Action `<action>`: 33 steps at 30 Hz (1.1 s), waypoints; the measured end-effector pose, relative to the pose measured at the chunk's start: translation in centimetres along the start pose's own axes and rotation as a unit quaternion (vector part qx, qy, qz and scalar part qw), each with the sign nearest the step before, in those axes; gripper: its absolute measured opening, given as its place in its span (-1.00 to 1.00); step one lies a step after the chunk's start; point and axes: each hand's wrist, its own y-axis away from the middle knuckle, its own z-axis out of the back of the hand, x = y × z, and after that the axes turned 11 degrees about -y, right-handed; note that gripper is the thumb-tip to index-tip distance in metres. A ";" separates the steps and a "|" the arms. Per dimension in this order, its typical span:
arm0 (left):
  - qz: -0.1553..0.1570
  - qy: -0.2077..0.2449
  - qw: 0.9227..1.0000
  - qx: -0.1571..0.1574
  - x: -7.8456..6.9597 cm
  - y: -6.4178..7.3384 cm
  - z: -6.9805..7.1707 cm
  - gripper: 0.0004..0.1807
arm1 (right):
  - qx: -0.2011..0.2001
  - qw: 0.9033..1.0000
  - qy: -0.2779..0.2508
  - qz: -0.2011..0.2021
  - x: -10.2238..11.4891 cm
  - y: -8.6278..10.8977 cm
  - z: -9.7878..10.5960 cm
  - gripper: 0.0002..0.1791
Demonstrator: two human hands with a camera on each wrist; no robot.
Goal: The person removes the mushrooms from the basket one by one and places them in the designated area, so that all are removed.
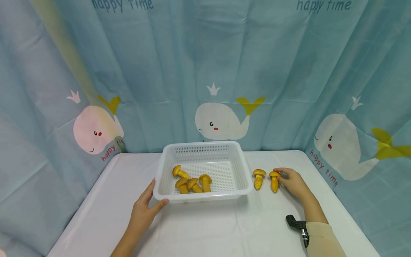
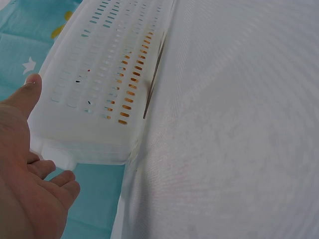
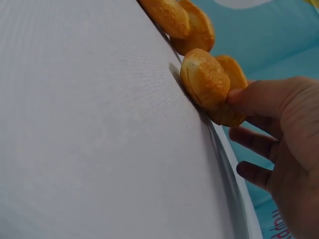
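Pinching rightmost yellow mushroom (image 1: 274,183): right hand (image 1: 293,182). Left hand (image 1: 143,211) spread wide, touching white basket (image 1: 221,195) corner.

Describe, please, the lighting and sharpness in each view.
Head view: bright, fairly sharp, a yellowish streak on the light-blue fabric curtain; left wrist view: dimmer, faint ripples across the white cloth-covered table, soft shading on the white perforated plastic basket; right wrist view: also dim, a small shadow beside the held yellow-orange round-capped mushroom.
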 end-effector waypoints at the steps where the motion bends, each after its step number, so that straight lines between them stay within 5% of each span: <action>1: -0.002 0.002 1.000 -0.001 0.0 0.0 0.0 0.04 | 0.002 1.000 -0.001 -0.002 0.0 0.0 0.0 -0.60; 16: -0.008 0.002 1.000 -0.004 0.1 -0.1 -0.1 0.05 | 0.017 1.000 -0.010 -0.016 0.6 0.2 0.8 -0.53; 33: 0.000 -0.003 1.000 0.001 0.0 0.0 0.0 0.05 | -0.006 1.000 -0.015 0.027 3.4 1.0 2.5 -0.50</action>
